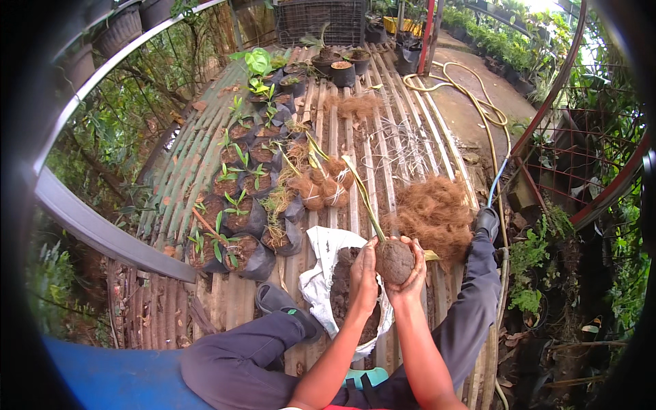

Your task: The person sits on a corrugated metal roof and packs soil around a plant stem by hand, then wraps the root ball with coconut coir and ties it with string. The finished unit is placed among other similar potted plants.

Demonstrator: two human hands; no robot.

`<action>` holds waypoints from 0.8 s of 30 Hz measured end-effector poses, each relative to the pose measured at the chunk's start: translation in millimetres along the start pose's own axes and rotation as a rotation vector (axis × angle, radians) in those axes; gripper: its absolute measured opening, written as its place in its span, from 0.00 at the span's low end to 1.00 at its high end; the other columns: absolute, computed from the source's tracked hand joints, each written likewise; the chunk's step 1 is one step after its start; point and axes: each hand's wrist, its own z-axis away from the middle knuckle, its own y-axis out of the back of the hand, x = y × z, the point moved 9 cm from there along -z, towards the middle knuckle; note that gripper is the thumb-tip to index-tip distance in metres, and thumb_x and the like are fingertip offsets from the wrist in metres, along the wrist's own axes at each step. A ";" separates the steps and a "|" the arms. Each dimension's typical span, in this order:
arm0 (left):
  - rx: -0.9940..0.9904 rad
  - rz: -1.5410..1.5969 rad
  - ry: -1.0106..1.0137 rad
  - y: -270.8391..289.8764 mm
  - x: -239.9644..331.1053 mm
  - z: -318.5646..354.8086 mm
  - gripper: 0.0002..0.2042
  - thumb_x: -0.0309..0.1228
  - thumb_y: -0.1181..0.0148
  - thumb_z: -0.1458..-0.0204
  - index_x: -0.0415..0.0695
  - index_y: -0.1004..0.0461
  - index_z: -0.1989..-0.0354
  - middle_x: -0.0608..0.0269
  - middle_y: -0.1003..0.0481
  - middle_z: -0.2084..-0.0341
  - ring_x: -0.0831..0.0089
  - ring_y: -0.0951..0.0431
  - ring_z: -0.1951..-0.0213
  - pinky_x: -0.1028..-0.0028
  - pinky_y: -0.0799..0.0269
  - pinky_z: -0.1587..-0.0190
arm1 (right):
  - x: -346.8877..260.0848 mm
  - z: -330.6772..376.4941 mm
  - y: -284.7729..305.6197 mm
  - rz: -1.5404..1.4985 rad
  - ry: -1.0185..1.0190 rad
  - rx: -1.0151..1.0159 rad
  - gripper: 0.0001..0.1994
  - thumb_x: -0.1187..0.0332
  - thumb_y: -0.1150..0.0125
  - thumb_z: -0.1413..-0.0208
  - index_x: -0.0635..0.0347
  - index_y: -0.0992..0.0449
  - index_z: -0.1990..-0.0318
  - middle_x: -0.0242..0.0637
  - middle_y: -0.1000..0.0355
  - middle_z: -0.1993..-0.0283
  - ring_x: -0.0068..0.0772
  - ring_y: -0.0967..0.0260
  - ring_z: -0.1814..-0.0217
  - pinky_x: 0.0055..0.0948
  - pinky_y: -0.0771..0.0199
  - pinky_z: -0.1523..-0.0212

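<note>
A round ball of dark soil (395, 262) sits between my palms over my lap, with a long green-yellow plant stem (366, 198) rising out of it toward the far left. My right hand (411, 279) cups the ball from the right and below, fingers curled round it. Against its left side presses my left hand (364, 279), fingers together. Just under and left of my hands stands an open white sack (316, 283) holding dark soil (342, 287). Beyond it lie several fibre-wrapped plant balls (324, 188) tied with white string.
Brown coconut fibre (432, 212) is heaped at the right, near white strings (403, 147). Black bags of seedlings (249, 225) fill the left of the corrugated sheet (232, 301). A hose (493, 130) runs along the right; potted plants (343, 73) stand at the far end.
</note>
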 end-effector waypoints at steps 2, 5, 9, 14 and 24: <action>0.016 -0.062 -0.024 -2.0 -0.7 0.3 0.27 0.48 0.60 0.34 0.35 0.33 0.43 0.55 0.30 0.46 0.70 0.31 0.43 0.70 0.40 0.38 | -0.4 4.8 -20.2 -0.132 -0.028 -0.184 0.09 0.63 0.47 0.41 0.58 0.26 0.66 0.37 0.25 0.60 0.36 0.28 0.51 0.37 0.30 0.43; 0.013 0.324 0.065 -0.8 -15.3 -5.3 0.24 0.47 0.58 0.35 0.38 0.31 0.46 0.60 0.27 0.51 0.72 0.28 0.48 0.71 0.36 0.43 | -0.2 8.1 -5.1 0.311 0.113 0.014 0.11 0.64 0.48 0.38 0.62 0.25 0.68 0.41 0.24 0.63 0.37 0.28 0.51 0.36 0.31 0.43; 0.080 0.441 0.129 11.2 -28.3 -4.3 0.15 0.38 0.49 0.38 0.40 0.30 0.51 0.61 0.25 0.57 0.72 0.26 0.53 0.71 0.32 0.47 | -6.4 12.4 -6.8 0.665 0.409 0.003 0.15 0.60 0.51 0.35 0.64 0.26 0.55 0.39 0.26 0.55 0.34 0.32 0.45 0.34 0.40 0.38; 0.091 0.291 -0.011 11.1 -22.9 -2.1 0.06 0.25 0.39 0.46 0.41 0.25 0.60 0.61 0.22 0.61 0.76 0.24 0.58 0.76 0.31 0.53 | -5.2 -2.4 16.2 0.566 0.383 -0.003 0.18 0.57 0.54 0.33 0.66 0.28 0.53 0.40 0.30 0.50 0.34 0.35 0.44 0.34 0.40 0.39; 0.242 0.080 0.173 25.4 -47.9 -6.4 0.20 0.43 0.54 0.35 0.37 0.26 0.55 0.63 0.26 0.58 0.76 0.29 0.54 0.74 0.36 0.49 | 4.6 -5.4 3.4 1.017 0.270 -0.205 0.20 0.57 0.50 0.37 0.66 0.25 0.50 0.42 0.28 0.46 0.31 0.34 0.42 0.32 0.39 0.38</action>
